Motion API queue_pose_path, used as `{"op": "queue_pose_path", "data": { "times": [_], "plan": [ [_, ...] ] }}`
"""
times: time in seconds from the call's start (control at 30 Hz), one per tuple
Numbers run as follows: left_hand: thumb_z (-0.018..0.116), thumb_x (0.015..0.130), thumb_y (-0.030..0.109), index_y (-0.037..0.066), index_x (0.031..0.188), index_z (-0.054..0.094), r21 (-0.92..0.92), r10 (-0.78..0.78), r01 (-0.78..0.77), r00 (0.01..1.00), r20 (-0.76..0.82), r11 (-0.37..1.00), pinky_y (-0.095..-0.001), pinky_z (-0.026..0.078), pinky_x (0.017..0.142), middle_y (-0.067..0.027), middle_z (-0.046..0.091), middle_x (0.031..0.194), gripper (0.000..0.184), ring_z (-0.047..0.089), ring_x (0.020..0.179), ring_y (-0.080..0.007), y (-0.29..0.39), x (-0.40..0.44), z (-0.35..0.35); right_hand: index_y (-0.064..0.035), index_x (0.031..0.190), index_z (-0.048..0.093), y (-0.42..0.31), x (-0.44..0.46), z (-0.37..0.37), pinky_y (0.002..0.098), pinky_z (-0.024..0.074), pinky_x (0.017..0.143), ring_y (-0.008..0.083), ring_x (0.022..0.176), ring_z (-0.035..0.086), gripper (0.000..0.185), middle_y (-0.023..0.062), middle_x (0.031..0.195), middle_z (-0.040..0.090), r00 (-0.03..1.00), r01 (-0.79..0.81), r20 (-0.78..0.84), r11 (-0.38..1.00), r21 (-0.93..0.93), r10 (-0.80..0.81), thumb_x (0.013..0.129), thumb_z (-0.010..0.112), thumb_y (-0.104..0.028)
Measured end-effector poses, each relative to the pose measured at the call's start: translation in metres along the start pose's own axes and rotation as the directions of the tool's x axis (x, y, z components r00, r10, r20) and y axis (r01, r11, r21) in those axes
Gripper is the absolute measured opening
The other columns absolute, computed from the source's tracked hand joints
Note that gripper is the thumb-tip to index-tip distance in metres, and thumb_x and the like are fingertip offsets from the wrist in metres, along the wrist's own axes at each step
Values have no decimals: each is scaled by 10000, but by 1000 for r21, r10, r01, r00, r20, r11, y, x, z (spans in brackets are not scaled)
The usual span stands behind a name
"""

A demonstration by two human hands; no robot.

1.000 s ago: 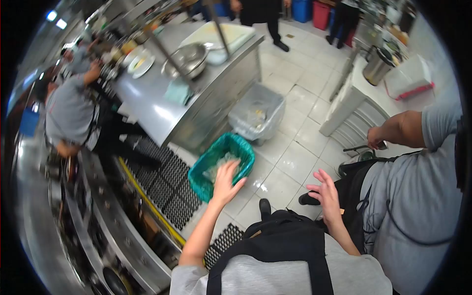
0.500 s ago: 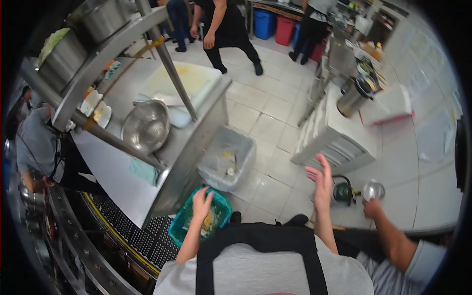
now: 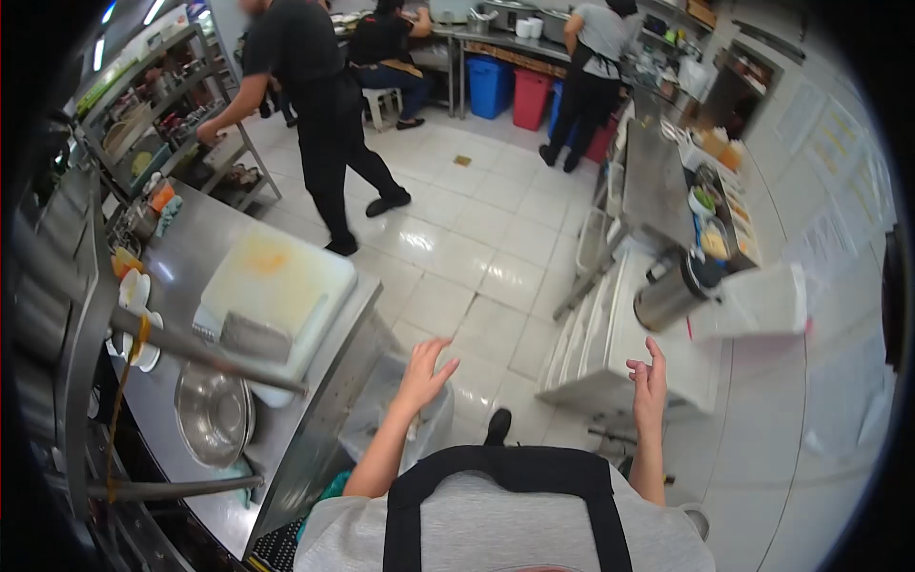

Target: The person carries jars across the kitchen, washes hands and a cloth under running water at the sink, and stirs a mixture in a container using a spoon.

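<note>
My left hand [image 3: 427, 375] is raised in the air with its fingers apart, holding nothing. Below it sits the lined waste bin [image 3: 367, 415], partly hidden by my forearm. My right hand [image 3: 648, 379] hangs free too, its fingers stretched and its palm bare. Nearest to that hand is the white cabinet [image 3: 610, 353], with a steel thermos jug [image 3: 672, 291] standing on top. Neither hand touches anything.
On the left, a steel counter [image 3: 329, 381] carries a cutting board [image 3: 276, 276], a cleaver [image 3: 255, 337] and a metal bowl [image 3: 212, 415]. A person in black [image 3: 319, 105] strides ahead; another person [image 3: 586, 86] stands beside the blue bin [image 3: 490, 88] and red bin [image 3: 531, 99].
I have moved forward past the counter's end, so the waste bin is now lower and nearer. The arm holding a metal bowl at right has left view. The person in black has moved left.
</note>
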State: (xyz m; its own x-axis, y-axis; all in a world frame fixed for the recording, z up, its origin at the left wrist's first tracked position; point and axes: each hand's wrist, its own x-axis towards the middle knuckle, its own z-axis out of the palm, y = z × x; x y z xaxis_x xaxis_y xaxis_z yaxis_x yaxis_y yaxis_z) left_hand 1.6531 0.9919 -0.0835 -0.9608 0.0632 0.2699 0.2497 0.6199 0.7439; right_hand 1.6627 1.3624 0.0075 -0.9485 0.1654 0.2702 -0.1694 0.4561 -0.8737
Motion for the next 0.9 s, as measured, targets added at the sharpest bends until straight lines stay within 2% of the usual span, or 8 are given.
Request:
{"op": "queue_pose_path", "data": {
  "times": [0.1,0.27,0.43,0.53,0.63,0.73,0.83,0.9],
  "plan": [
    [571,803,280,26,1107,518,-30,-177,175,980,-85,984,-372,367,899,-162,505,1110,399,456,1044,-312,-21,12,28,-8,1309,310,-4,95,27,278,440,777,166,938,552,477,108,1318,371,991,100,83,995,23,-101,920,408,-266],
    [570,811,240,38,1096,527,-160,-331,302,923,-196,940,-359,398,864,-152,500,1124,353,480,1014,-296,-23,87,53,1,1278,361,-28,214,110,277,421,796,180,943,546,447,125,1264,395,920,64,318,888,456,-230,903,453,-224],
    [541,830,211,77,1119,525,-81,-259,246,903,-344,966,-312,450,738,-101,476,1146,319,496,956,-212,-69,187,51,-15,1284,368,-23,311,188,294,436,797,178,962,547,478,116,1284,392,813,95,486,897,431,-320,905,454,-293],
    [559,820,232,43,1091,532,-104,-342,328,863,-371,939,-349,392,871,-147,499,1122,332,485,1006,-287,-108,238,38,-24,1266,391,-9,372,226,288,441,780,176,960,548,452,108,1281,389,773,115,537,908,403,-337,900,462,-280],
    [562,818,239,40,1084,534,-142,-439,418,812,-386,897,-355,386,875,-141,506,1102,333,487,1005,-289,-147,304,21,-19,1223,433,38,444,272,296,443,780,199,949,552,404,132,1235,445,795,148,556,966,212,-244,888,476,-241],
    [570,807,246,36,1080,533,-166,-459,428,814,-356,888,-363,381,879,-138,509,1092,346,482,1005,-300,-178,397,2,5,1156,477,154,512,329,340,435,815,284,962,548,420,201,1102,537,778,131,626,962,-241,51,860,497,-293],
    [572,811,265,70,1109,523,74,-228,251,944,-238,965,-378,399,875,-142,477,1156,359,447,1059,-300,-194,497,-14,3,1170,485,312,540,343,409,400,889,371,1070,497,526,254,1132,520,753,-11,544,835,-550,369,828,505,-396],
    [578,808,271,69,1113,519,106,-185,210,961,-205,972,-384,376,907,-151,473,1162,371,427,1083,-314,-195,565,-22,31,1161,487,412,546,322,406,394,899,374,1088,481,548,258,1128,520,618,30,521,644,-764,589,828,495,-404]
  ]
}}
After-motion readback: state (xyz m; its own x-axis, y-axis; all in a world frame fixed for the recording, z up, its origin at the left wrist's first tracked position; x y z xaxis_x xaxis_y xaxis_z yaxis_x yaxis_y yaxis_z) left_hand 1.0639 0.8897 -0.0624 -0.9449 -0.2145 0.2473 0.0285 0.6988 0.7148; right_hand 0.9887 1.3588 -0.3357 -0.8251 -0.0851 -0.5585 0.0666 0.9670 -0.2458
